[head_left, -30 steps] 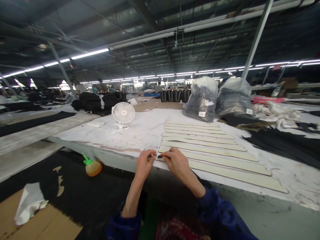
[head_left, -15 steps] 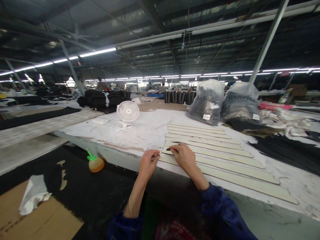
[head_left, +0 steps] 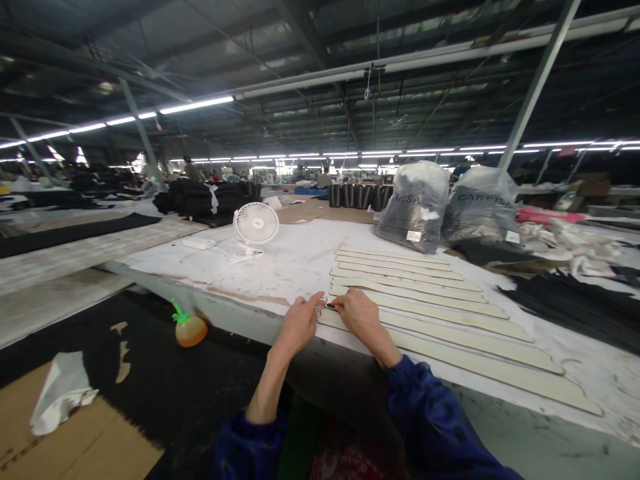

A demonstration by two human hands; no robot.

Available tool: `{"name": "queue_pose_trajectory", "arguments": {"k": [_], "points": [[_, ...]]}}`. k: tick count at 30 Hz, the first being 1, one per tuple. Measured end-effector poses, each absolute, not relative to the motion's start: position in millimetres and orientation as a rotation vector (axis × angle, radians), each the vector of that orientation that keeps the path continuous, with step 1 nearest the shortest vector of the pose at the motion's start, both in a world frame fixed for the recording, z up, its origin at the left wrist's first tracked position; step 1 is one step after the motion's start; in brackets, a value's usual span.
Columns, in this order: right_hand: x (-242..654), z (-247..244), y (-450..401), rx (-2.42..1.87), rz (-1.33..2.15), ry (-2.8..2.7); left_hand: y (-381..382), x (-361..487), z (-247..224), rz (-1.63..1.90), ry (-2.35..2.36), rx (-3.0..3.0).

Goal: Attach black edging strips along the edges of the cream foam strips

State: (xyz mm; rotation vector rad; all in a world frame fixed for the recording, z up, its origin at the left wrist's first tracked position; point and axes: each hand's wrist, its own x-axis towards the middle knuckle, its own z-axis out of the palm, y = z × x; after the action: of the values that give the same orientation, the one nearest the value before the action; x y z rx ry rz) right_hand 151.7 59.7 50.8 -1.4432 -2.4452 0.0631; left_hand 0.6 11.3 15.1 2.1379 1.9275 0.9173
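Note:
Several long pale cream strips with dark, wavy edges (head_left: pixel 450 335) lie side by side across the white-topped table. Over their left ends, my right hand (head_left: pixel 359 312) pinches a small black piece (head_left: pixel 331 306) between thumb and fingertips, low against one of the nearer strips. My left hand (head_left: pixel 299 325) is just left of it at the table's front edge. Its thumb and index finger are drawn close together at the strip's tip, beside the black piece. Whatever lies between those left fingertips is too small to make out.
A white fan (head_left: pixel 256 224) stands on the table to the left. Two filled plastic bags (head_left: pixel 415 207) stand behind the strips. Black strips (head_left: pixel 575 303) are heaped at the right. Below the front edge, a green-topped bottle (head_left: pixel 190 329) sits on black material.
My right hand has moved left and slightly down with the black piece, closer to the strip's end. My left hand has shifted slightly right, its fingertips now near the right hand's.

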Motion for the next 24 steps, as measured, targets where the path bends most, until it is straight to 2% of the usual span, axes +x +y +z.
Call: {"name": "queue_pose_trajectory", "arguments": {"k": [8,12,16,24], "points": [[175.2,77.8,44.0,-1.565,-0.047,-2.368,6.4,0.9,16.1,1.000,1.899,2.075],[182.0,84.4,36.3,-1.465,0.091,-2.281,6.5,-7.1,12.5,1.158,1.798,1.984],[177.7,76.9,33.4,-1.298,0.303,-2.313,10.0,-10.6,8.2,1.167,1.771,1.961],[185.3,74.1,39.4,-1.241,0.374,-2.168,11.2,-6.3,9.8,1.186,1.799,1.916]]}}
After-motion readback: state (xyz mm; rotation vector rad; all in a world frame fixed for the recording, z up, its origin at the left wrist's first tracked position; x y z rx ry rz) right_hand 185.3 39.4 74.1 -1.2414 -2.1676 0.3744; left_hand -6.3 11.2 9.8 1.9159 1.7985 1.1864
